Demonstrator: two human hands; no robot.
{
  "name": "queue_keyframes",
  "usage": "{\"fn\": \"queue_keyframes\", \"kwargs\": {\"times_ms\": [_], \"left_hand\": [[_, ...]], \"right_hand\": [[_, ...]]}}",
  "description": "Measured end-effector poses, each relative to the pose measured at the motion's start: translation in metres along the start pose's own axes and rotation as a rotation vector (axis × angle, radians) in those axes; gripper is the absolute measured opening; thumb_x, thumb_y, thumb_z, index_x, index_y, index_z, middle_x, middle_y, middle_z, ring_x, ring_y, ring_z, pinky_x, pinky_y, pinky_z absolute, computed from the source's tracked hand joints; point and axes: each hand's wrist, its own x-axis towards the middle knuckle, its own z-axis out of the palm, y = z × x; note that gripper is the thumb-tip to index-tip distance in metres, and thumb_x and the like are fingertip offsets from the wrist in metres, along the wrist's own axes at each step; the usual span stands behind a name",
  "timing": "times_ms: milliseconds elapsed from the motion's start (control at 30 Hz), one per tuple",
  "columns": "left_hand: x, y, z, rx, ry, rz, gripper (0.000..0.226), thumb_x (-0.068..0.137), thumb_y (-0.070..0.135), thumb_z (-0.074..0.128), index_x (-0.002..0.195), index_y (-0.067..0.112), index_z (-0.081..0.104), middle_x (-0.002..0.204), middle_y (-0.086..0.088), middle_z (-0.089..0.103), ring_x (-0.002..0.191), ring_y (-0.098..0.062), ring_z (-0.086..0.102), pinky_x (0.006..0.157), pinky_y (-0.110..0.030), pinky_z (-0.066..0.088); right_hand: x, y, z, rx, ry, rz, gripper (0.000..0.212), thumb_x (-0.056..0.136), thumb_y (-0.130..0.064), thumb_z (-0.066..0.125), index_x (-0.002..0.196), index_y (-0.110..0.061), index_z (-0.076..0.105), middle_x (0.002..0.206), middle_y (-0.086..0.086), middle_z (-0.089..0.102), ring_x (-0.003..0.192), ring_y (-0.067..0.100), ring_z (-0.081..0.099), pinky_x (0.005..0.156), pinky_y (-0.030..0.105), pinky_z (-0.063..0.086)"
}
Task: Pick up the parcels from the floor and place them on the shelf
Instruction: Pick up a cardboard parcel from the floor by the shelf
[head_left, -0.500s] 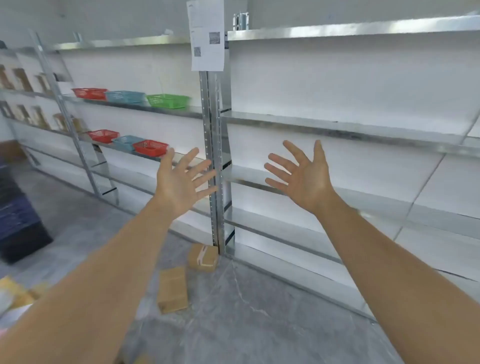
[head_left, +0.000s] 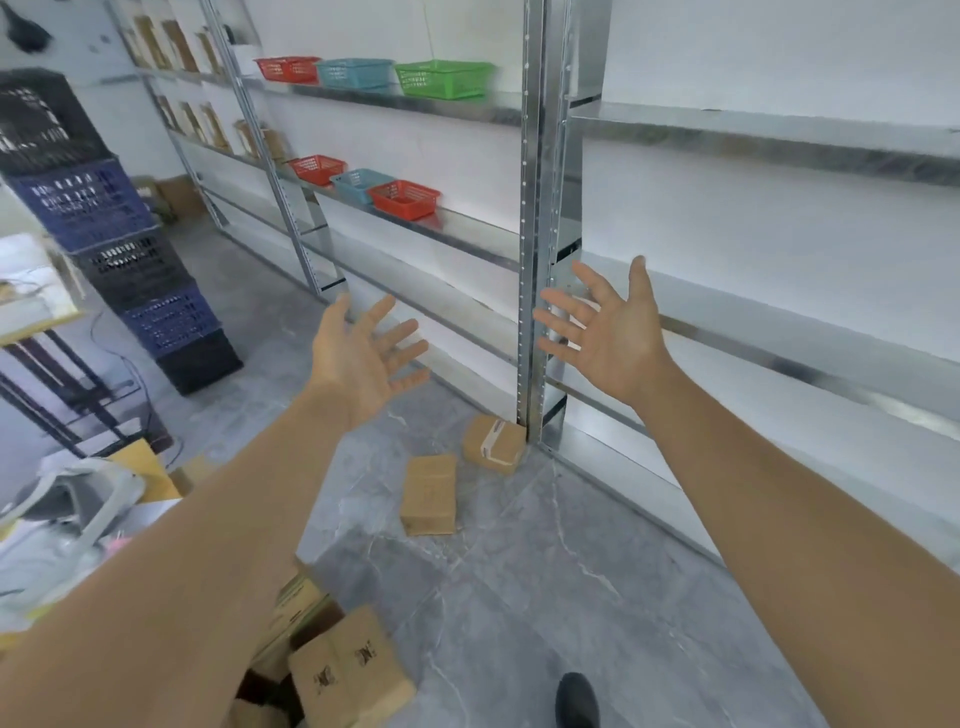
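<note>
Both arms reach forward with palms up. My left hand (head_left: 363, 358) is open and holds nothing; so is my right hand (head_left: 605, 332), fingers spread. Below them on the grey floor lie brown cardboard parcels: a flat one (head_left: 430, 493), a taped one (head_left: 493, 444) leaning at the foot of the shelf upright, and a heap of several (head_left: 348, 670) near my feet, partly hidden by my left forearm. The metal shelf (head_left: 779, 332) stands to the right, its boards bare beside my right hand.
Red, blue and green baskets (head_left: 405, 197) sit on the left shelf unit. A stack of dark crates (head_left: 130, 260) rises at the left, with a cluttered table (head_left: 31, 312) and loose items beside it. My shoe (head_left: 576, 701) shows at the bottom.
The view has tilted down and left, bringing the crates, the near parcel heap and my shoe into sight. Both hands stay open and outstretched, slightly lower against the shelf.
</note>
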Motion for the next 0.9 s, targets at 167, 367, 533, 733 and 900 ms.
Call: {"fn": "queue_keyframes", "kwargs": {"times_ms": [167,367,533,733,900], "left_hand": [[0.068,-0.032,-0.014,-0.009,0.111,-0.049,0.061,0.098,0.07,0.032,0.131,0.033,0.065,0.145,-0.013,0.063,0.131,-0.039,0.061,0.106,-0.059,0.048],[0.151,-0.045,0.007,-0.066,0.206,-0.053,0.061,0.097,0.071,0.031,0.134,0.034,0.063,0.147,-0.01,0.061,0.13,-0.038,0.061,0.106,-0.061,0.047],[0.197,-0.04,0.018,-0.095,0.283,-0.036,0.066,0.098,0.07,0.032,0.145,0.031,0.058,0.148,-0.008,0.06,0.13,-0.036,0.06,0.101,-0.061,0.051],[0.239,-0.03,-0.003,-0.116,0.339,-0.028,0.067,0.099,0.07,0.031,0.149,0.032,0.055,0.151,-0.007,0.055,0.129,-0.035,0.06,0.106,-0.062,0.048],[0.264,-0.035,-0.058,-0.133,0.454,-0.041,0.066,0.098,0.07,0.033,0.147,0.032,0.057,0.155,-0.006,0.053,0.128,-0.035,0.06,0.113,-0.064,0.042]], "right_hand": [[0.094,0.027,-0.024,0.035,-0.065,0.112,0.078,0.097,-0.077,0.017,0.156,-0.033,0.044,0.15,0.012,0.056,0.142,0.036,0.052,0.118,0.057,0.04],[0.205,0.019,-0.047,0.027,-0.148,0.215,0.076,0.099,-0.075,0.019,0.156,-0.031,0.043,0.163,0.011,0.046,0.13,0.034,0.055,0.12,0.057,0.036],[0.276,0.015,-0.043,-0.033,-0.235,0.281,0.078,0.098,-0.076,0.019,0.156,-0.031,0.044,0.162,0.01,0.047,0.133,0.032,0.055,0.115,0.054,0.041],[0.343,0.039,-0.02,-0.107,-0.305,0.36,0.08,0.097,-0.077,0.02,0.159,-0.031,0.04,0.162,0.01,0.047,0.145,0.035,0.048,0.12,0.059,0.036],[0.388,0.083,0.015,-0.166,-0.33,0.437,0.08,0.097,-0.078,0.019,0.159,-0.031,0.04,0.162,0.01,0.048,0.146,0.034,0.047,0.119,0.057,0.038]]}}
